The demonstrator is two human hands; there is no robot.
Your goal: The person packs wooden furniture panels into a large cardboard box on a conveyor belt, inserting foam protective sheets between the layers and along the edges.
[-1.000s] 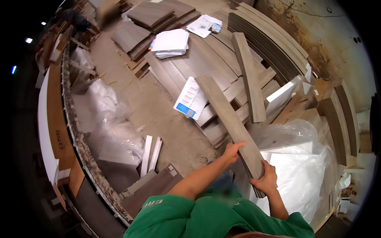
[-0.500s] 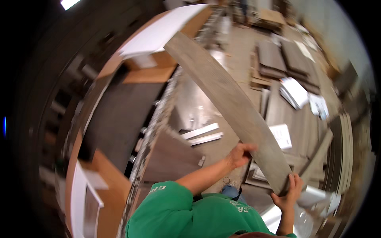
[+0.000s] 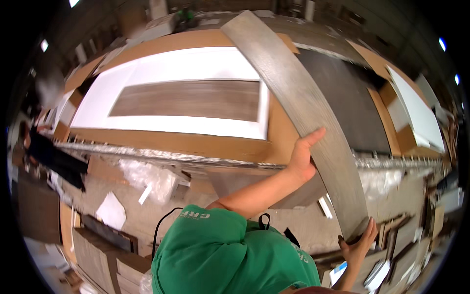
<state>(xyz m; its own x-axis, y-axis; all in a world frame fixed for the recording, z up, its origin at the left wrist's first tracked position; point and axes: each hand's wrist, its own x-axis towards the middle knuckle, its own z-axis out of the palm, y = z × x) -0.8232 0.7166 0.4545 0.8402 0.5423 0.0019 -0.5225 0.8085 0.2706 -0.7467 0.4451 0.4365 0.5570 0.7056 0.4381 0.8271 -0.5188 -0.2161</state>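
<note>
A long grey-brown wooden board [image 3: 320,110] slants across the middle, its far end raised over the packing line and its near end at my right side. My left hand [image 3: 303,157] is closed on the board's left edge around mid-length, thumb over its upper face. At the lower end my right hand [image 3: 359,245] grips the corner, fingers along the right edge. Beyond my left hand lies an opened cardboard carton [image 3: 196,139] lined with white foam [image 3: 171,63]. Inside the foam rests a brown wood-grain panel [image 3: 191,100].
Right of the board, a dark panel [image 3: 345,100] lies on the roller conveyor [image 3: 161,154], beside another foam-lined carton [image 3: 416,110]. Clear plastic wrap [image 3: 149,181] is bunched below the conveyor. Another person [image 3: 54,159] in dark clothing stands at the far left. Stacked panels [image 3: 98,255] stand at the lower left.
My view has swung left, from the floor stacks to the conveyor and the foam-lined carton. The board, still in both hands, has come round over the conveyor.
</note>
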